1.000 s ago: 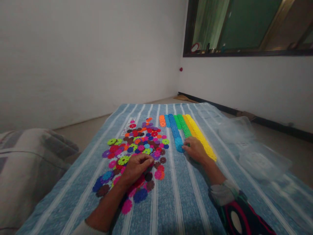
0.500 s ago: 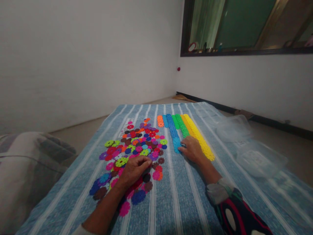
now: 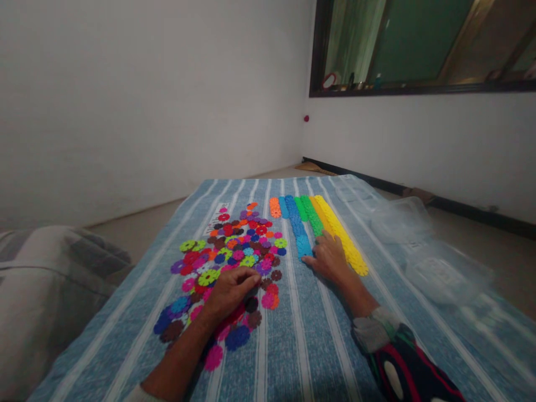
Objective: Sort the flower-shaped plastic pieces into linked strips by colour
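A loose heap of many-coloured flower-shaped plastic discs (image 3: 228, 257) lies on a blue striped cloth (image 3: 301, 335). My left hand (image 3: 230, 290) rests on the near side of the heap, fingers curled with the tips pressed on discs. To the right lie sorted rows of discs: orange (image 3: 274, 207), blue (image 3: 296, 226), green (image 3: 310, 215) and yellow (image 3: 341, 234). My right hand (image 3: 330, 258) lies at the near end of the blue and green rows, fingertips on the last blue disc (image 3: 304, 249), fingers bent and close together.
Clear plastic containers (image 3: 402, 220) and a clear lid (image 3: 450, 273) lie on the cloth's right side. A grey striped cushion (image 3: 46, 290) sits at the left. White walls and a dark-framed window (image 3: 419, 50) stand behind.
My right hand has shifted slightly along the near end of the blue row, and the view has drifted a little. My left hand stays on the heap.
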`<action>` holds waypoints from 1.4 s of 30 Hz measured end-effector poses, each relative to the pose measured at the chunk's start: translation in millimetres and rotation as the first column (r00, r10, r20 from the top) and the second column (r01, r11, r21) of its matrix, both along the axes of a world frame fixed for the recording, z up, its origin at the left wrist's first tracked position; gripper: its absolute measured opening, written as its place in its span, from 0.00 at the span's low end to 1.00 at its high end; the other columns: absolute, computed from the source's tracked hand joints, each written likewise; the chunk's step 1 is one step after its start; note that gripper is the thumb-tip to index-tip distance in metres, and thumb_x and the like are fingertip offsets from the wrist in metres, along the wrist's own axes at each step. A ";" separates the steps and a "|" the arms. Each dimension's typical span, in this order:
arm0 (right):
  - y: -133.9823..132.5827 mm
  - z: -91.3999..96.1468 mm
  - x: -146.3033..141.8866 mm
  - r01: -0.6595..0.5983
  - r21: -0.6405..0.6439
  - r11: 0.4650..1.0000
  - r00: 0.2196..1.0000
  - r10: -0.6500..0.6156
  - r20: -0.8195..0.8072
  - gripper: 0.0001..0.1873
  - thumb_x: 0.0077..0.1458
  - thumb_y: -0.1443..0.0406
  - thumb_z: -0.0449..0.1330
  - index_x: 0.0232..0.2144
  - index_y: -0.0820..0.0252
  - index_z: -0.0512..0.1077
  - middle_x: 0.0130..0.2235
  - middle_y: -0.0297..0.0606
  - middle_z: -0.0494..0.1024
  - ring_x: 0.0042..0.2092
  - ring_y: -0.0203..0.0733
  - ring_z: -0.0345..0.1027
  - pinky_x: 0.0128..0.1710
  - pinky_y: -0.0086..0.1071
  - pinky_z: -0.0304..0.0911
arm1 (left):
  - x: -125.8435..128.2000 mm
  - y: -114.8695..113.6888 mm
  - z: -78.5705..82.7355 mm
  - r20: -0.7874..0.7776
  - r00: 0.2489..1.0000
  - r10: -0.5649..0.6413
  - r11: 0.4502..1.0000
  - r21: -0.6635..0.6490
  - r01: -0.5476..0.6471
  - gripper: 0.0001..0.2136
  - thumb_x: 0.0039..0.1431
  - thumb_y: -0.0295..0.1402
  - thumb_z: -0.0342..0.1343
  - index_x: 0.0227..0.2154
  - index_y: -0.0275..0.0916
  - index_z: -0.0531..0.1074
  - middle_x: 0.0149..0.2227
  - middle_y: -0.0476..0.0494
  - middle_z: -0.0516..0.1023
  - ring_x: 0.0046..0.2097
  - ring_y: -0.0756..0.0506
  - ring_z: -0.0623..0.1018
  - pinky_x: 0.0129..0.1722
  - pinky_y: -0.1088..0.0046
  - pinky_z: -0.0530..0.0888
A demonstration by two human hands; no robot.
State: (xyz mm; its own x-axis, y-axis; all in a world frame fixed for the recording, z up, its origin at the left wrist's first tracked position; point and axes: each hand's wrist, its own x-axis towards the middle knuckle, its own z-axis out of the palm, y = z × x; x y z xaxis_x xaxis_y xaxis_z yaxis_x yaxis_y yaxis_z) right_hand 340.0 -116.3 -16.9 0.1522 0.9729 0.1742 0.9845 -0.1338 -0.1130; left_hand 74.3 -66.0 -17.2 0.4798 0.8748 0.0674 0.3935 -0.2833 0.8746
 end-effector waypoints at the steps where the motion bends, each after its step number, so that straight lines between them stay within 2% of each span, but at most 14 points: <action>1: 0.1 0.9 -0.1 -0.003 -0.018 1.000 1.000 0.003 0.003 0.23 0.60 0.50 0.58 0.35 0.64 0.81 0.48 0.53 0.76 0.60 0.59 0.56 0.56 0.49 0.50 | -0.3 0.3 -0.9 -0.001 1.000 -0.004 1.000 0.002 0.004 0.14 0.50 0.44 0.57 0.25 0.38 0.78 0.25 0.47 0.78 0.29 0.47 0.75 0.31 0.72 0.71; 5: -0.3 0.1 1.3 -0.021 -0.051 0.998 0.999 0.022 0.025 0.22 0.60 0.50 0.59 0.36 0.64 0.81 0.48 0.51 0.77 0.58 0.57 0.58 0.55 0.46 0.50 | -0.6 0.3 -4.5 -0.005 1.000 -0.012 1.000 0.009 0.013 0.13 0.51 0.43 0.56 0.25 0.38 0.77 0.25 0.48 0.78 0.29 0.47 0.75 0.31 0.72 0.70; 8: -0.6 -2.8 4.0 -0.036 -0.030 0.999 0.999 0.037 0.039 0.22 0.61 0.51 0.58 0.34 0.64 0.80 0.45 0.50 0.77 0.56 0.55 0.60 0.52 0.45 0.51 | -0.6 -1.8 -5.3 -0.008 1.000 -0.025 0.999 0.021 0.025 0.12 0.52 0.41 0.56 0.25 0.38 0.76 0.25 0.48 0.78 0.29 0.48 0.75 0.31 0.73 0.70; 11: -0.6 -4.1 5.1 -0.042 0.038 0.998 0.998 0.040 0.048 0.20 0.61 0.53 0.58 0.32 0.64 0.79 0.41 0.49 0.78 0.52 0.54 0.63 0.50 0.43 0.52 | -1.3 -4.1 -4.3 -0.025 0.999 -0.035 0.998 0.047 0.036 0.11 0.53 0.40 0.55 0.25 0.38 0.77 0.26 0.48 0.78 0.29 0.48 0.75 0.31 0.73 0.70; 14: -2.1 -5.7 -3.1 -0.050 0.160 0.986 0.998 0.045 0.036 0.16 0.62 0.57 0.58 0.33 0.63 0.79 0.38 0.47 0.78 0.47 0.50 0.66 0.48 0.41 0.52 | -3.5 -4.4 -3.2 -0.055 0.998 -0.013 0.994 0.106 0.018 0.11 0.54 0.38 0.54 0.26 0.38 0.76 0.26 0.49 0.78 0.30 0.48 0.75 0.32 0.74 0.70; 17: -7.6 -12.4 -23.9 -0.139 0.243 0.960 0.990 0.141 0.007 0.13 0.62 0.60 0.58 0.31 0.61 0.77 0.36 0.44 0.78 0.42 0.47 0.67 0.45 0.38 0.52 | -7.3 -2.3 -3.7 -0.110 0.993 0.041 0.975 0.221 -0.016 0.10 0.56 0.37 0.52 0.26 0.39 0.75 0.27 0.49 0.78 0.31 0.49 0.75 0.34 0.74 0.70; 21: -19.9 -28.3 -55.3 -0.316 0.226 0.921 0.942 0.333 -0.039 0.12 0.63 0.62 0.57 0.30 0.59 0.76 0.33 0.39 0.77 0.38 0.43 0.67 0.40 0.35 0.53 | -12.4 1.4 -7.2 -0.182 0.977 0.111 0.926 0.376 -0.036 0.10 0.58 0.34 0.51 0.26 0.39 0.75 0.28 0.48 0.78 0.33 0.48 0.76 0.36 0.73 0.70; 25: -31.1 -43.4 -68.7 -0.377 0.228 0.898 0.915 0.399 -0.058 0.08 0.62 0.64 0.59 0.31 0.59 0.75 0.33 0.39 0.75 0.37 0.42 0.66 0.38 0.34 0.53 | -14.3 4.0 -12.1 -0.226 0.966 0.128 0.900 0.436 -0.017 0.08 0.58 0.31 0.50 0.28 0.39 0.74 0.31 0.46 0.79 0.35 0.47 0.76 0.39 0.71 0.71; 34: -34.1 -64.5 -71.2 -0.356 0.382 0.853 0.913 0.405 -0.054 0.05 0.60 0.68 0.59 0.30 0.59 0.71 0.35 0.39 0.73 0.40 0.44 0.64 0.41 0.35 0.56 | -16.5 10.7 -20.3 -0.273 0.957 0.100 0.862 0.504 0.054 0.07 0.58 0.29 0.49 0.30 0.40 0.72 0.34 0.44 0.78 0.38 0.45 0.76 0.42 0.68 0.71; 42: -29.2 -64.8 -69.4 -0.320 0.408 0.855 0.898 0.411 -0.159 0.05 0.57 0.70 0.60 0.29 0.58 0.71 0.35 0.38 0.74 0.41 0.43 0.65 0.42 0.35 0.56 | -15.3 5.0 -18.2 -0.340 0.937 0.077 0.862 0.494 0.109 0.07 0.58 0.30 0.47 0.26 0.40 0.68 0.31 0.44 0.75 0.36 0.45 0.74 0.41 0.67 0.71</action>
